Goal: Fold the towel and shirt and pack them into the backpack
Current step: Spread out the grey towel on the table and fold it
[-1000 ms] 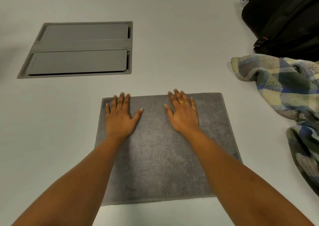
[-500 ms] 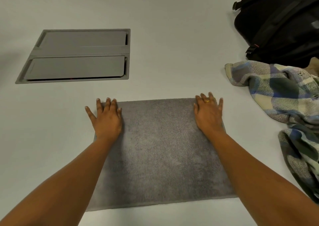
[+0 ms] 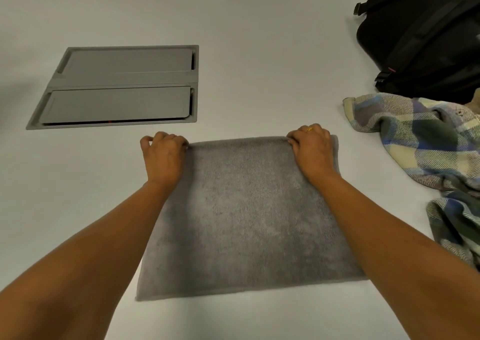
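Grey towel is laid flat on the white table; its far corners are held in the curled grip of the left hand and right hand. Plaid shirt and black backpack are seen at right.

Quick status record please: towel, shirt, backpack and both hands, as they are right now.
towel: grey, lying flat on the table
left hand: grips the towel's far left corner
right hand: grips the towel's far right corner
shirt: plaid, crumpled, to the right of the towel
backpack: black, beyond the shirt, far right
progress: towel and shirt both outside the backpack
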`<state>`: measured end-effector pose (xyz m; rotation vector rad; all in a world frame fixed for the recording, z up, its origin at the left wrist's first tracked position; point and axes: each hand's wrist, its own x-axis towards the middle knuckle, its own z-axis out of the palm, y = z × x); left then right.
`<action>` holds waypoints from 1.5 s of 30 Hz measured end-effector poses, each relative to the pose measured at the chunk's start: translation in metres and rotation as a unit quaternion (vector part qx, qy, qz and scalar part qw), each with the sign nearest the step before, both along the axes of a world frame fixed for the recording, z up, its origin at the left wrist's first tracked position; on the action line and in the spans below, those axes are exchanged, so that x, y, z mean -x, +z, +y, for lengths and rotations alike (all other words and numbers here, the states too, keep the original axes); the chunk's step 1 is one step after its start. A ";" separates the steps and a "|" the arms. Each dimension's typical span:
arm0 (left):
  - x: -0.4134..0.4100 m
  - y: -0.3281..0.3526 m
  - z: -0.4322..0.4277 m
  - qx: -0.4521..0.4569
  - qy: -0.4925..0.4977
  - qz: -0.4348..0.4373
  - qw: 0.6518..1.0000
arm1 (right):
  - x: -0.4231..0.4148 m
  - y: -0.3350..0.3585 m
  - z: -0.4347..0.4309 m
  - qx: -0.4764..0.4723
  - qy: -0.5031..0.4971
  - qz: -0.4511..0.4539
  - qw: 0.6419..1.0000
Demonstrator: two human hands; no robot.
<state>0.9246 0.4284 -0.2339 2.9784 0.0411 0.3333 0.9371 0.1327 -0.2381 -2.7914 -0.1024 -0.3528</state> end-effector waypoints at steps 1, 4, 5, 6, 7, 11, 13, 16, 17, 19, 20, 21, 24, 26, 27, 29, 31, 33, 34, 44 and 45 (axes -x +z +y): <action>-0.004 0.005 -0.003 0.005 0.008 -0.014 1.000 | -0.003 0.006 0.000 -0.011 -0.011 -0.023 1.000; -0.009 0.022 -0.007 0.024 0.033 -0.056 0.998 | -0.004 0.025 0.002 -0.048 -0.046 -0.092 0.994; -0.007 0.027 -0.008 0.029 0.040 -0.067 0.997 | -0.001 0.030 0.003 -0.057 -0.053 -0.107 0.991; -0.003 0.031 -0.009 0.036 0.046 -0.076 0.995 | 0.004 0.032 0.002 -0.063 -0.057 -0.118 0.989; 0.003 0.034 -0.010 0.043 0.050 -0.084 0.994 | 0.011 0.033 0.000 -0.066 -0.059 -0.122 0.989; 0.040 0.042 -0.015 0.077 0.057 -0.087 0.992 | 0.053 0.024 -0.012 -0.067 -0.048 -0.095 0.992; 0.067 0.042 -0.017 0.087 0.057 -0.077 0.992 | 0.082 0.018 -0.017 -0.056 -0.025 -0.101 0.993; 0.110 0.033 -0.015 0.098 0.026 -0.082 0.991 | 0.126 0.008 -0.022 -0.045 -0.008 -0.097 0.994; 0.124 0.028 -0.014 0.102 0.014 -0.091 0.991 | 0.139 0.004 -0.024 -0.042 -0.007 -0.096 0.995; 0.151 0.018 -0.012 0.115 -0.002 -0.106 0.988 | 0.164 -0.001 -0.025 -0.036 0.001 -0.105 0.994; 0.165 0.013 -0.011 0.121 -0.006 -0.108 0.987 | 0.177 -0.003 -0.026 -0.030 0.009 -0.112 0.993; 0.178 0.009 -0.010 0.124 -0.011 -0.106 0.987 | 0.189 -0.005 -0.026 -0.023 0.017 -0.116 0.993; 0.209 -0.004 -0.005 0.111 -0.028 -0.084 0.990 | 0.223 -0.014 -0.026 -0.001 0.033 -0.097 0.995; 0.223 -0.012 -0.003 0.103 -0.041 -0.049 0.993 | 0.238 -0.021 -0.027 -0.001 0.031 -0.066 0.997; 0.228 -0.015 -0.002 0.101 -0.045 -0.034 0.993 | 0.242 -0.024 -0.028 -0.006 0.026 -0.052 0.998; 0.233 -0.017 -0.001 0.110 -0.038 -0.023 0.993 | 0.246 -0.022 -0.026 -0.031 0.011 -0.039 0.999; 0.234 -0.016 -0.001 0.151 0.005 -0.030 0.988 | 0.247 -0.012 -0.023 -0.099 -0.037 -0.035 0.994; 0.233 -0.012 0.000 0.242 0.101 -0.037 0.964 | 0.246 -0.003 -0.022 -0.180 -0.131 -0.036 0.974; 0.232 -0.011 0.000 0.293 0.153 -0.040 0.943 | 0.245 -0.001 -0.023 -0.215 -0.183 -0.039 0.959; 0.219 0.008 -0.001 0.475 0.349 0.013 0.808 | 0.228 0.012 -0.035 -0.323 -0.366 0.079 0.869; 0.219 0.010 0.000 0.473 0.353 0.016 0.807 | 0.225 0.013 -0.036 -0.322 -0.374 0.089 0.865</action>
